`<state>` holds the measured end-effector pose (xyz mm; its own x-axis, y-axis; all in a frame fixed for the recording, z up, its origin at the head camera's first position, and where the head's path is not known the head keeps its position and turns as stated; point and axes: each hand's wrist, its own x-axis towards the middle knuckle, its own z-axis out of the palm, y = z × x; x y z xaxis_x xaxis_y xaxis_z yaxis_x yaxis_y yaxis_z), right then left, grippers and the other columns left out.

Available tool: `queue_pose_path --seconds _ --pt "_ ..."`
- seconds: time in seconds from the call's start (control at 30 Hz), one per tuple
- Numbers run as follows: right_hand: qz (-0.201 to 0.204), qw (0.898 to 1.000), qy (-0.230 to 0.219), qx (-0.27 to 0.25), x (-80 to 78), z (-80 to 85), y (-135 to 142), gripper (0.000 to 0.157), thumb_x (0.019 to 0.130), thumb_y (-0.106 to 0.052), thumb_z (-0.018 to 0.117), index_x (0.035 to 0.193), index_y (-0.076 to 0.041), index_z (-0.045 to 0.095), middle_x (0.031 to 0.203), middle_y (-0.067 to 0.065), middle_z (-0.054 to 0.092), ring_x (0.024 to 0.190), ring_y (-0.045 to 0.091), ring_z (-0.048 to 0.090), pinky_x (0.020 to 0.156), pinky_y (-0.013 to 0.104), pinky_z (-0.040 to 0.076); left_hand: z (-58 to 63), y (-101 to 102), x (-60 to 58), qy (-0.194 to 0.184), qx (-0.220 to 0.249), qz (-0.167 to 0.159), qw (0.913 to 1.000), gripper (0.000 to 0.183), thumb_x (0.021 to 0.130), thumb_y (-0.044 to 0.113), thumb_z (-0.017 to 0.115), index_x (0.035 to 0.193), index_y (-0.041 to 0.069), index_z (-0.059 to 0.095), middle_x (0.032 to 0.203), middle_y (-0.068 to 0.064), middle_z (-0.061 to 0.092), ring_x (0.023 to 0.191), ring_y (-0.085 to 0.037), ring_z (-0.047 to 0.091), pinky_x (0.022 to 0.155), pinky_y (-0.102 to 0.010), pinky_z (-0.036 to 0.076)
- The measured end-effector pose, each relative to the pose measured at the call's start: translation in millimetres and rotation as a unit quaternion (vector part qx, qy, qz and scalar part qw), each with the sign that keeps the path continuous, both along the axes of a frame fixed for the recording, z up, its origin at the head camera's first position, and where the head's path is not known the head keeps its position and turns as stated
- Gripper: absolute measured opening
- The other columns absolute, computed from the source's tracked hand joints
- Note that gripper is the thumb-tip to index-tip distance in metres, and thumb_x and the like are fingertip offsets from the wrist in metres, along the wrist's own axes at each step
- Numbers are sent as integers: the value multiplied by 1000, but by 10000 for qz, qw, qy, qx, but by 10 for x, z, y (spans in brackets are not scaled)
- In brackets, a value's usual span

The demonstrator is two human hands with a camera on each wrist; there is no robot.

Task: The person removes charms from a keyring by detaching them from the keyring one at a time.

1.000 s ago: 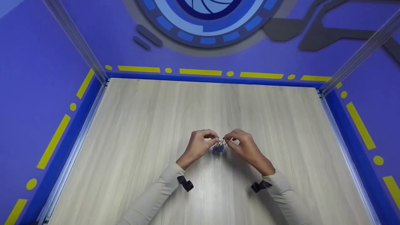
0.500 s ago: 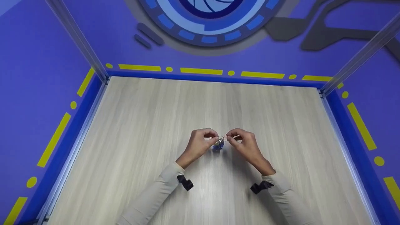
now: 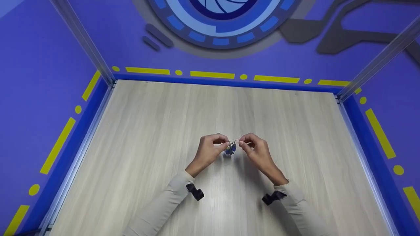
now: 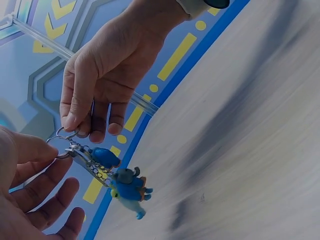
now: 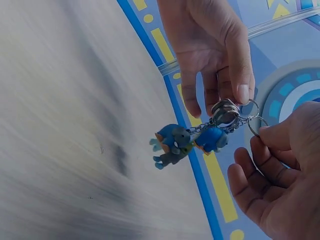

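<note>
Between the hands hangs a bunch of keychains (image 3: 230, 149) with small blue and grey animal figurines (image 4: 131, 185), metal chains and split rings. My left hand (image 3: 210, 149) pinches the bunch by its metal rings (image 5: 225, 112) between thumb and forefinger. Just to its right, my right hand (image 3: 257, 150) pinches a thin key ring (image 5: 249, 126) linked to the bunch, thumb against forefinger. In the right wrist view, two blue-bodied figurines (image 5: 172, 136) dangle with a greyer one, their chains overlapping. The other fingers of both hands are loosely bent.
A pale wood-grain table (image 3: 164, 114) lies under the hands. Blue panels (image 3: 39, 82) with yellow dashes and metal corner posts (image 3: 377, 59) enclose its back and sides. Black wrist cameras (image 3: 196, 192) are strapped over the beige sleeves.
My right hand has shifted slightly up and away from the left, drawing its ring outward. The figurines hang a little higher in the head view. My left hand has hardly moved.
</note>
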<state>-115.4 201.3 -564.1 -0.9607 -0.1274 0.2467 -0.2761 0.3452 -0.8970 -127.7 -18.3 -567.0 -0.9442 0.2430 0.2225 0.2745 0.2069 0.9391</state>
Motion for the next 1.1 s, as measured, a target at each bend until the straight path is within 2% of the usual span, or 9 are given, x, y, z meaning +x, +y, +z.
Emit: queue_pose_path --seconds 0.2,0.4,0.47,0.53,0.73,0.83,0.93,1.1 --pt "87 9998 -109 -129 15 9 -16 6 103 8 70 101 3 69 96 10 73 85 19 69 75 24 57 -18 18 24 -192 407 133 9989 5 99 8 81 100 3 83 98 -5 82 95 -16 75 96 -45 62" --pt "130 9966 -338 -746 24 -2 -36 4 103 9 67 101 7 66 98 17 71 84 17 70 75 26 60 -68 70 52 -227 941 345 9947 7 97 8 82 100 1 83 98 -4 82 97 -17 76 98 -39 60" --pt "166 9957 -296 -861 28 0 -41 2 103 9 67 102 8 66 98 18 70 84 19 71 75 26 60 -84 88 62 -230 1094 382 9930 7 97 8 82 99 1 82 98 -4 82 96 -18 76 97 -38 60" --pt "183 9970 -133 -739 30 1 -40 4 102 8 69 106 6 68 98 17 72 84 20 71 75 25 60 -92 103 75 -236 1154 416 9922 6 97 8 81 99 2 82 97 -4 81 95 -18 75 97 -37 60" --pt "159 9984 519 125 25 2 7 23 97 11 73 110 -6 83 99 6 80 88 14 72 78 24 60 -99 125 91 -241 1069 452 9930 5 98 11 81 98 5 82 96 -1 80 95 -17 75 96 -37 59" --pt "219 9978 604 190 18 6 32 21 98 8 77 106 -9 86 100 3 82 90 14 74 79 24 60 -91 126 83 -200 1020 471 9935 6 97 10 82 98 4 82 96 -1 81 95 -18 75 97 -37 59" --pt "311 9973 641 149 11 20 46 15 98 3 80 105 -10 86 99 5 82 89 14 74 80 22 60 -67 120 67 -129 923 497 9944 6 96 9 82 98 3 83 97 -2 82 97 -17 76 97 -38 60" --pt "391 9960 776 220 -1 43 56 10 97 -1 82 102 -9 86 96 7 82 85 15 74 80 21 59 -28 102 49 107 486 369 9981 2 96 9 83 95 7 83 96 -1 81 96 -15 75 97 -48 61"
